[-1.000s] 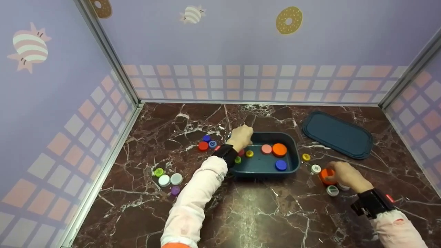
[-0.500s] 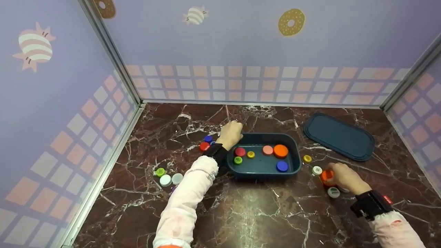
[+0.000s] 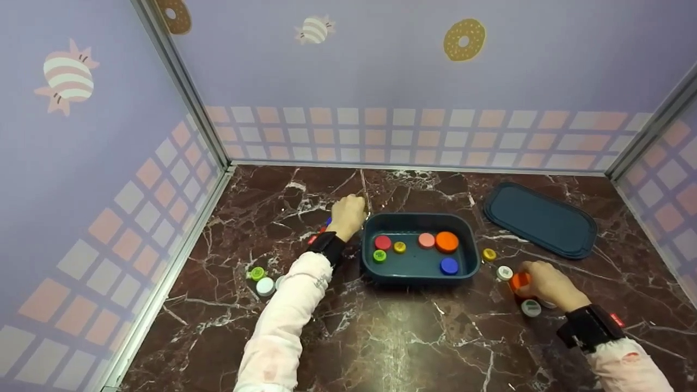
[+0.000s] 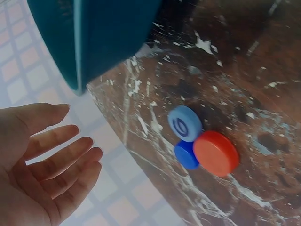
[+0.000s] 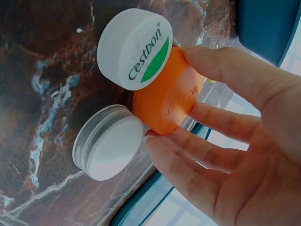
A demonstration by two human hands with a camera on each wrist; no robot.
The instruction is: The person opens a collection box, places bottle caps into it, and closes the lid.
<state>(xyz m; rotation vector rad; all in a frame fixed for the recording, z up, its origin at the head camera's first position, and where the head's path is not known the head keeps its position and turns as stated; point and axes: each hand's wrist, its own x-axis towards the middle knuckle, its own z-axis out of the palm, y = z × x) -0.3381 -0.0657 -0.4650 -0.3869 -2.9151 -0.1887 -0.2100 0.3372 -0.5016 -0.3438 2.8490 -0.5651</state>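
My left hand (image 3: 348, 218) hovers just left of the dark blue box (image 3: 419, 279), its fingers loosely bent and holding nothing. Below it in the left wrist view lie a light blue bottle cap (image 4: 185, 123), a dark blue cap (image 4: 186, 154) and a red cap (image 4: 216, 153), touching one another. My right hand (image 3: 552, 286) pinches a large orange bottle cap (image 5: 171, 96) between thumb and fingers, right of the box. Against the orange cap stand a white Cestbon cap (image 5: 135, 49) and a plain white cap (image 5: 110, 143).
Inside the box lie several caps, including an orange one (image 3: 447, 242) and a blue one (image 3: 449, 265). The box's lid (image 3: 539, 218) lies behind at the right. A yellow cap (image 3: 489, 254) sits near the box. Green (image 3: 257, 273) and white (image 3: 266, 286) caps lie at left.
My left hand has moved left from above the box's left end to over the red and blue caps. The right hand stays at the orange cap. The head view has shifted slightly.
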